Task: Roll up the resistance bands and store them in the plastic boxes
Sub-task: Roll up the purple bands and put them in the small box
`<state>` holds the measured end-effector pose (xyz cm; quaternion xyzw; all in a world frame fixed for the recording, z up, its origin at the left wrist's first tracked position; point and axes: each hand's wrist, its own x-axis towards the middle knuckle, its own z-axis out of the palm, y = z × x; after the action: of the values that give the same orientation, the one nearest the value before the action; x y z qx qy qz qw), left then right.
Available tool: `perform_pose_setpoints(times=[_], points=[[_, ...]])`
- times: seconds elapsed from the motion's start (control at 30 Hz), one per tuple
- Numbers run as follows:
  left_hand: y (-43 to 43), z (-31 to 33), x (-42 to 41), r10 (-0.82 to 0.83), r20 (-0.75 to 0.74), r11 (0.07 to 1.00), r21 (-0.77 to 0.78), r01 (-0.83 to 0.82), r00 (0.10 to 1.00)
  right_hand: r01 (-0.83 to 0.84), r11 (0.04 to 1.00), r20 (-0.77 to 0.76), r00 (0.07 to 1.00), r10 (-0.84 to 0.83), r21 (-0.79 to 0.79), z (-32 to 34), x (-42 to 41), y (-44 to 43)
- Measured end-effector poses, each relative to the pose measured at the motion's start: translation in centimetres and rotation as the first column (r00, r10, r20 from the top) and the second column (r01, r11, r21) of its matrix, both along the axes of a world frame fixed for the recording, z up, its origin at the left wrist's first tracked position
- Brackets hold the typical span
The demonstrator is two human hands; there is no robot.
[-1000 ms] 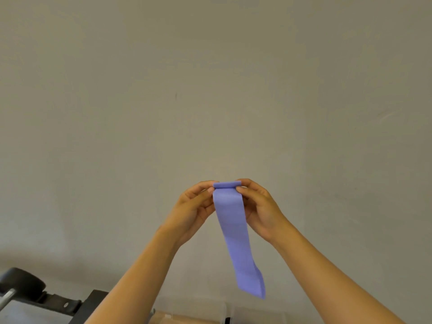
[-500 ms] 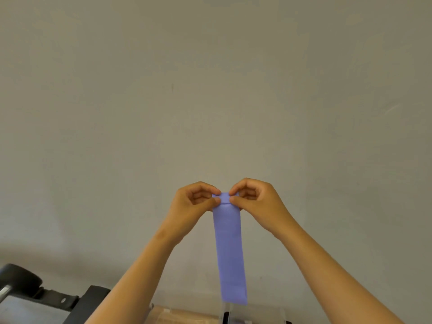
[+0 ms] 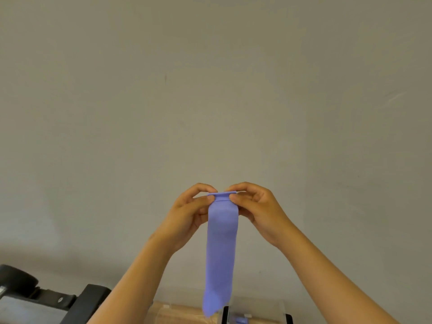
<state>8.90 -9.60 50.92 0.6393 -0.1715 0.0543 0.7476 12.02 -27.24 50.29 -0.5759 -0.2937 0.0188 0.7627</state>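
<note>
The left hand and the right hand are close together, a little below the middle of the view. Each one pinches the top edge of the purple resistance band between thumb and curled fingers, the left at 9 o'clock of it and the right at 3 o'clock. This edge is turned over in a small fold, and the rest hangs free toward 6 o'clock. Behind its lower tip stands a clear plastic box on a wooden surface, with a small purple thing inside. At 8 o'clock is black equipment. Farthest is a plain grey wall.
</note>
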Motion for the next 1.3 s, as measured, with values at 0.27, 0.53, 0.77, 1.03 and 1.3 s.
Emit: perform_pose_setpoints(times=[0.27,0.53,0.77,1.03,1.3], points=[[-1.4,-1.4,-0.2,-0.195,-0.132,0.921,-0.366,0.135,0.972,-0.145,0.962,-0.201,0.96,0.193,0.231,-0.1,-0.7,0.8],[-0.3,-1.1,-0.1,0.191,0.191,0.946,0.226,-0.232,0.963,0.205,0.942,0.143,0.975,-0.172,-0.264,-0.2,0.0,-0.8],[-0.8,-1.3,-0.2,0.236,0.365,0.83,0.407,-0.382,0.901,0.328,0.886,0.349,0.913,-0.209,-0.327,-0.8,-0.2,-0.6],[-1.6,-1.6,-1.6,0.002,-0.071,0.998,-0.064,-0.007,0.997,0.024,0.999,-0.002,1.0,-0.024,-0.025,-1.4,-1.8,-0.2],[-2.2,-2.8,-2.2,-0.223,-0.253,0.925,-0.359,0.122,0.941,-0.148,0.969,-0.246,0.949,0.196,0.199,-2.2,-2.4,-0.4]])
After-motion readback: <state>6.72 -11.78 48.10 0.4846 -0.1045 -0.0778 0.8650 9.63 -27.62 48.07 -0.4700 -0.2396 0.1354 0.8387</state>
